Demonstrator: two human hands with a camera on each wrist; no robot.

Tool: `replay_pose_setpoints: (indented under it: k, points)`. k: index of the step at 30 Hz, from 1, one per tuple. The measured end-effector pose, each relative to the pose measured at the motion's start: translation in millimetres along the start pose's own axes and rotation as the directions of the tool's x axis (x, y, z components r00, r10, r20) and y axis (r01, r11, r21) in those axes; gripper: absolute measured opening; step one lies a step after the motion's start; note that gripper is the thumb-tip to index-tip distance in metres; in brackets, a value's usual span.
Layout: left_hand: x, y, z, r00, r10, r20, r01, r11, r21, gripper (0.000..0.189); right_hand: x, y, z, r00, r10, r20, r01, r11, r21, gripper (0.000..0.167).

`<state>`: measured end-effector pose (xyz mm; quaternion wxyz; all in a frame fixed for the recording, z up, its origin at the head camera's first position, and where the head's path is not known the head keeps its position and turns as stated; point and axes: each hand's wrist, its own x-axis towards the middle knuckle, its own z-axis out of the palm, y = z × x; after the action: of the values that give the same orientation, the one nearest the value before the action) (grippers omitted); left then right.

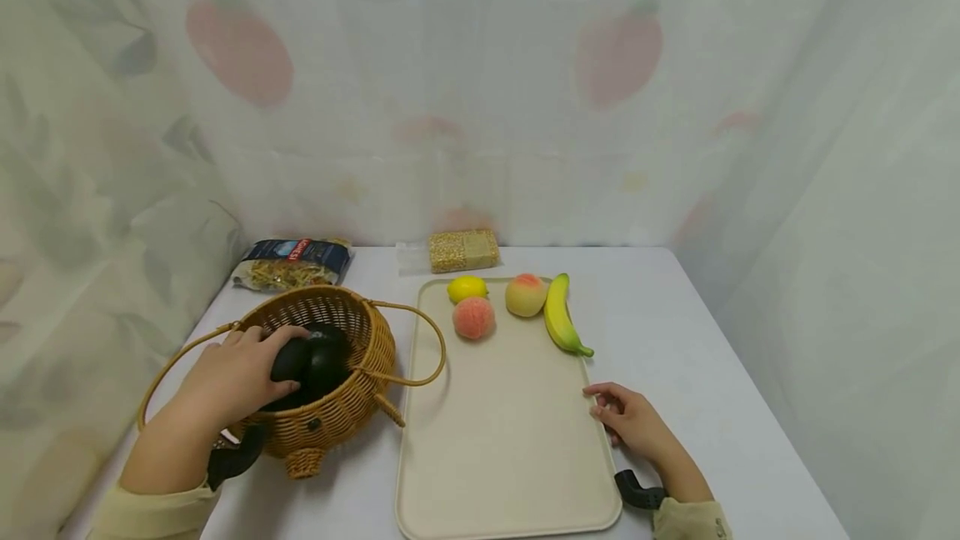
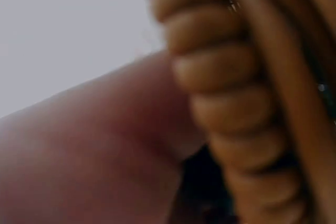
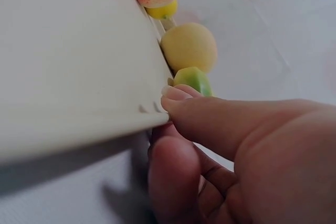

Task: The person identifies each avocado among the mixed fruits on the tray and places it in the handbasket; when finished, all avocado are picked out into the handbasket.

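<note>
My left hand [image 1: 236, 369] reaches over the rim of a wicker basket [image 1: 330, 432] on the left. Its fingers and thumb grip a dark, rounded fruit like an avocado [image 1: 291, 359]. Against it in the basket lies another dark green glossy fruit [image 1: 327, 357]. In the left wrist view the woven rim [image 2: 226, 87] blurs close to the camera, and the fingers are mostly hidden. At the right edge of a cream tray [image 1: 502, 440], my right hand [image 1: 633, 423] pinches the rim, thumb [image 3: 210, 121] on top and a finger [image 3: 173, 174] below.
On the tray's far end lie a lemon [image 1: 467, 288], a pink peach [image 1: 474, 318], a paler peach [image 1: 526, 296] and a banana [image 1: 561, 317]. Behind are a pasta bag [image 1: 294, 263] and a pack of grains [image 1: 463, 251]. The basket handle [image 1: 433, 327] overhangs the tray's left edge.
</note>
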<state>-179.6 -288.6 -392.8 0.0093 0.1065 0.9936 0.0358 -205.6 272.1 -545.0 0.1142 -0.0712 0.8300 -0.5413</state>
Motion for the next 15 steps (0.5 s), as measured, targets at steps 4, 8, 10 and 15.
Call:
replay_pose_setpoints:
  k: [4, 8, 10, 15]
  points:
    - [0.3, -0.7, 2.9, 1.000, -0.007, 0.017, 0.007, 1.000, 0.000, 0.081, 0.7, 0.3, 0.1, 1.000, -0.005, -0.002, 0.005, 1.000, -0.010, 0.031]
    - [-2.6, -0.2, 1.9, 0.999, -0.028, 0.038, 0.028, 1.000, 0.001, 0.083, 1.5, 1.0, 0.5, 1.000, -0.007, -0.004, 0.006, 1.000, -0.017, 0.030]
    - [-5.3, 1.5, 0.6, 0.999, -0.034, 0.031, 0.034, 0.999, 0.003, 0.083, 1.7, 1.7, 0.7, 1.000, -0.007, -0.001, 0.007, 1.000, -0.012, 0.030]
    - [-14.8, 8.1, -4.4, 1.000, -0.011, -0.019, 0.011, 1.000, -0.005, 0.078, 2.2, 5.3, 1.5, 1.000, -0.012, -0.002, 0.012, 1.000, -0.001, 0.030]
